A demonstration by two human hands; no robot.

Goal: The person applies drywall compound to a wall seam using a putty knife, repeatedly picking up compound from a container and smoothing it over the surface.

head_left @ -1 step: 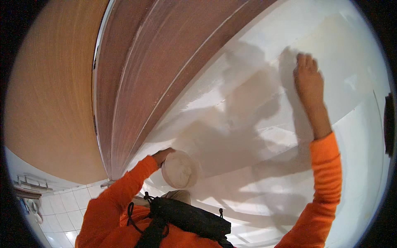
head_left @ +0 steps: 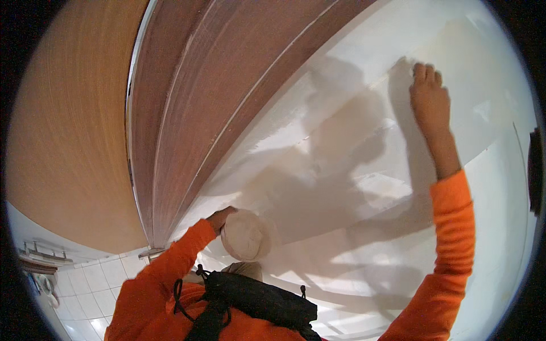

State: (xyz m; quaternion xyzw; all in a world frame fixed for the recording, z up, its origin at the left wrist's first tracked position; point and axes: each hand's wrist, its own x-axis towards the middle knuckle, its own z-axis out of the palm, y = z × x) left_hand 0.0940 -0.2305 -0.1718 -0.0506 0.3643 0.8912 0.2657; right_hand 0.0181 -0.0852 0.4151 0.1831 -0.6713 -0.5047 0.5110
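Note:
My left hand (head_left: 222,217) is closed on the rim of a round, pale bowl (head_left: 225,237), low and left of the middle. Inside it lies a whitish, paste-like mass (head_left: 245,238). High on the right, with the arm stretched out, my right hand (head_left: 430,102) is against the white wall (head_left: 478,68). Its fingers are curled and face the surface; whatever they may hold is hidden. Patches of cream and beige coating (head_left: 347,122) show on the wall between my two hands, partly under my shadow.
A brown wooden door frame (head_left: 227,68) runs along the wall's left side, beside a lighter wooden door (head_left: 74,125). White tiles (head_left: 91,290) and a metal rack (head_left: 45,253) show at lower left. A black bag (head_left: 259,295) hangs across my front.
My right hand has moved slightly up and to the right along the wall. My left hand and the bowl have dropped a little.

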